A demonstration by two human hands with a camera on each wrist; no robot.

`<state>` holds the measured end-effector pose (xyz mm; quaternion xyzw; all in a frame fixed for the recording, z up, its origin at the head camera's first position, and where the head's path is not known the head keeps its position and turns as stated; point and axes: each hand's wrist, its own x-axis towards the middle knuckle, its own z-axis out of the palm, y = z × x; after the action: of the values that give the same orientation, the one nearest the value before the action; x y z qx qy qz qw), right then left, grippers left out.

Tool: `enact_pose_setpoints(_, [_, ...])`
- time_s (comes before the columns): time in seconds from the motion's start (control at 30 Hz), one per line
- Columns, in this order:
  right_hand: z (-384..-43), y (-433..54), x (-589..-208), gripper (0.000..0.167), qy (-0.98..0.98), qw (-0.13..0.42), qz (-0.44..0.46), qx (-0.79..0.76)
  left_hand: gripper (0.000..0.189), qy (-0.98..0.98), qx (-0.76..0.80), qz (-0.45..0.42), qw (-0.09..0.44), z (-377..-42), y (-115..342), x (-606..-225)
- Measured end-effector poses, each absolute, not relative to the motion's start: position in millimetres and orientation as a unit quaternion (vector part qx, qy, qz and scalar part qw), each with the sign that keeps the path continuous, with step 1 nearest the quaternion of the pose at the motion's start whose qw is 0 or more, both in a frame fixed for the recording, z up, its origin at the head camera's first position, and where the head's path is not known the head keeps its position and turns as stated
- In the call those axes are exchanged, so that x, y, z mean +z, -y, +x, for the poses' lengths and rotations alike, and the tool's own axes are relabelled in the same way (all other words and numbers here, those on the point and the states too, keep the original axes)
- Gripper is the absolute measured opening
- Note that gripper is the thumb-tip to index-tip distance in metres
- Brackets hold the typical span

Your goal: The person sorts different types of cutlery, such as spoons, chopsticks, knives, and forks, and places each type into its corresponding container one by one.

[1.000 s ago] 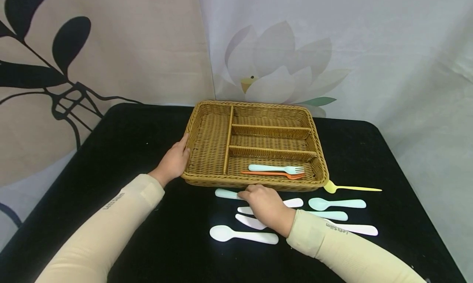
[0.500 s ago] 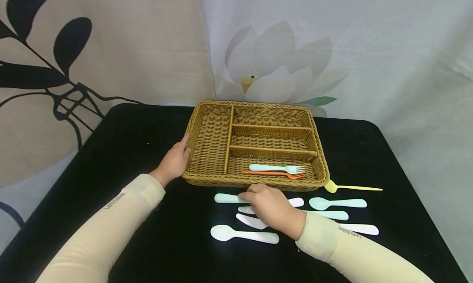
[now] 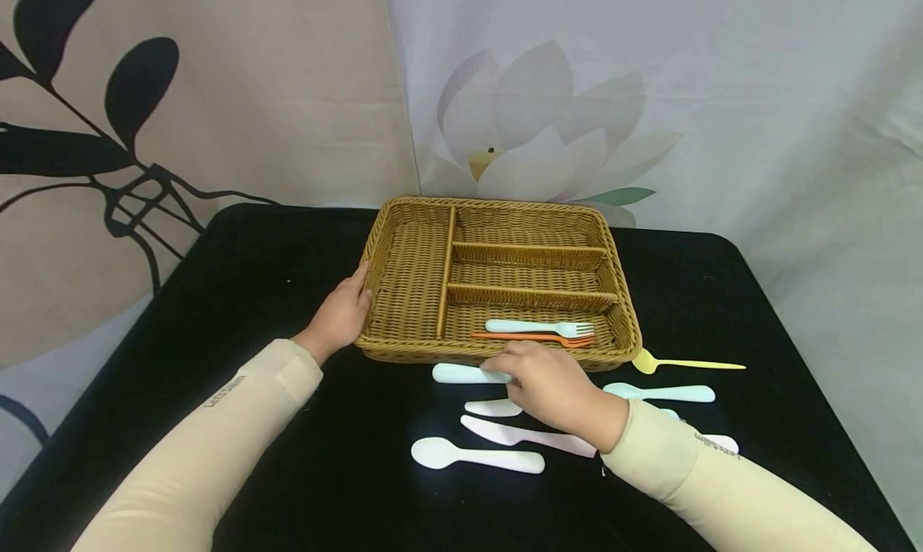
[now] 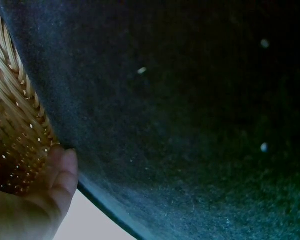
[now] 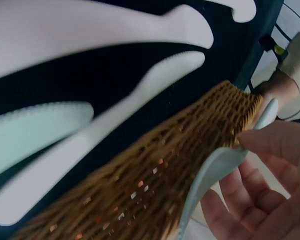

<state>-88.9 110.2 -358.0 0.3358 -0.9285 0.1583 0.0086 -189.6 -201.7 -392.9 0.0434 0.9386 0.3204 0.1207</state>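
My left hand (image 3: pixel 339 316) grips the left rim of a brown woven basket (image 3: pixel 442 280); its fingertips (image 4: pixel 65 162) lie along the weave in the left wrist view. In front of the basket, my right hand (image 3: pixel 551 388) pinches a pale blue piece of cutlery (image 3: pixel 469 373), slightly raised, its rounded end pointing left. The hand hides its other end in the head view. The right wrist view shows thumb and fingers on this cutlery (image 5: pixel 220 165), but its kind cannot be told. A pale blue fork (image 3: pixel 530 326) and an orange fork (image 3: pixel 522 336) lie in the basket's front compartment.
On the black table (image 3: pixel 288 472) lie a white spoon (image 3: pixel 497 460), a pink knife (image 3: pixel 530 437), a white knife (image 3: pixel 490 408), a mint spoon (image 3: pixel 674 393) and a yellow spoon (image 3: pixel 692 365). My right arm partly covers other pieces. A curtain hangs behind the table.
My right hand has moved right and slightly away from me, lifting the pale blue cutlery toward the basket's front wall. My left hand has stayed on the rim.
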Motion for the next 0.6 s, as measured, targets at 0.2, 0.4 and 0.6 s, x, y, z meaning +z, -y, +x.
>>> enact_pose_setpoints(0.2, [-98.0,-118.1,-344.0,0.038,0.926,-0.043,0.328,0.181,0.057,-0.939,0.319,0.051,0.117,-191.2,202.9,-394.0])
enact_pose_setpoints(0.4, [-112.7,-128.5,-332.6,0.036,0.915,-0.117,0.316,0.221,0.057,-0.938,0.321,0.047,0.122,-190.8,202.8,-393.6])
enact_pose_setpoints(0.6, [-127.1,-139.2,-326.4,0.034,0.896,-0.164,0.312,0.270,0.058,-0.936,0.327,0.042,0.125,-189.5,202.7,-393.8])
